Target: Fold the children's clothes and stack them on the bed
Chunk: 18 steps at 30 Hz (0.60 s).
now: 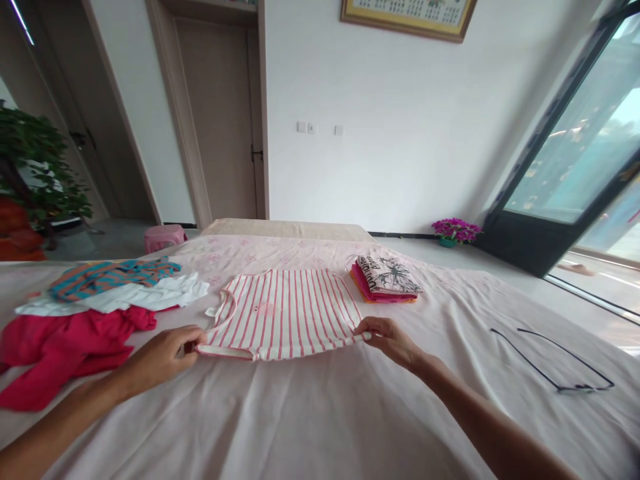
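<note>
A white sleeveless top with red stripes point(295, 313) lies spread across the sheet in front of me, its neckline toward the left. My left hand point(183, 352) pinches its near left corner, by the shoulder edge. At the near right corner, my right hand point(387, 337) grips the hem between thumb and fingers. The near edge between both hands is drawn taut and slightly raised. Just beyond my right hand sits a stack of folded clothes point(393, 277), with a black-printed white piece on top. Left of the top are loose garments, among them a red one point(70, 347) close to my left forearm.
A blue-and-orange striped garment point(115, 275) and a white one point(170, 293) lie crumpled at the left. Eyeglasses point(560, 387) rest on the sheet point(320, 427) at the right. Behind stand a pink stool point(165, 235) and a pot of purple flowers point(456, 231).
</note>
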Motion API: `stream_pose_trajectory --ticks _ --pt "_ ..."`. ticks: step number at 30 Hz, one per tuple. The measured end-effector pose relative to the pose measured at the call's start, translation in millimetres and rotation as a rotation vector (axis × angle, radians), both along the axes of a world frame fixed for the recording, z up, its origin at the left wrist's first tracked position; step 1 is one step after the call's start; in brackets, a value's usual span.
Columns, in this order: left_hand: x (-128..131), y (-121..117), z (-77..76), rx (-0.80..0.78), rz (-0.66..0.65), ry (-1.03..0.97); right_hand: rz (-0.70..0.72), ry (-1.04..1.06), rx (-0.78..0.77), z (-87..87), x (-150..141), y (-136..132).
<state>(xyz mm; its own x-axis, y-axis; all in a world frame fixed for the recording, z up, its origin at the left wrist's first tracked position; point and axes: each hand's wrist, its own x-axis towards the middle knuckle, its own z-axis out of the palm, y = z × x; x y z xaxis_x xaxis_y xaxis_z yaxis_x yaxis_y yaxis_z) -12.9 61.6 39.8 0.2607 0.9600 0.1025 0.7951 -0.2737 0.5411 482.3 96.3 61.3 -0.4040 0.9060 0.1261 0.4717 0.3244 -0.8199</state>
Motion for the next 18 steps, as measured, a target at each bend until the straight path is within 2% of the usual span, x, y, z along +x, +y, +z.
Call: stream_pose_trajectory --ticks 2,4,7,9,10,12,14,16,18 --pt "-2.1 -12.1 -1.0 -0.057 -0.058 0.063 0.058 -0.082 -0.033 9.2 1.1 -16.6" --pt "-7.6 -19.7 1.6 -0.180 -0.135 0.085 0.178 -0.184 -0.118 21.7 2.8 -28.6" --pt "-14.5 -16.2 15.0 -0.396 -0.182 0.089 0.323 -0.275 -0.204 40.9 3.2 -29.5" --pt "-7.3 -1.3 26.1 -0.399 -0.149 0.106 0.278 -0.239 -0.145 48.3 -3.6 -17.5" --pt "2.1 9.5 30.5 -0.339 -0.133 0.110 0.229 -0.215 -0.083 49.0 -10.8 -8.8" --pt "32.8 35.4 33.7 -0.159 -0.095 0.065 0.142 -0.218 0.068 43.3 -33.1 10.3" --pt "72.6 62.7 27.7 0.002 -0.068 0.028 0.044 -0.333 0.220 28.5 -63.4 27.5" --pt "109.0 87.4 13.0 0.107 -0.020 0.009 0.037 -0.473 0.304 6.7 -94.4 40.3" --pt "131.2 106.5 -7.4 0.187 0.020 0.016 0.037 -0.601 0.351 -17.5 -117.5 49.8"
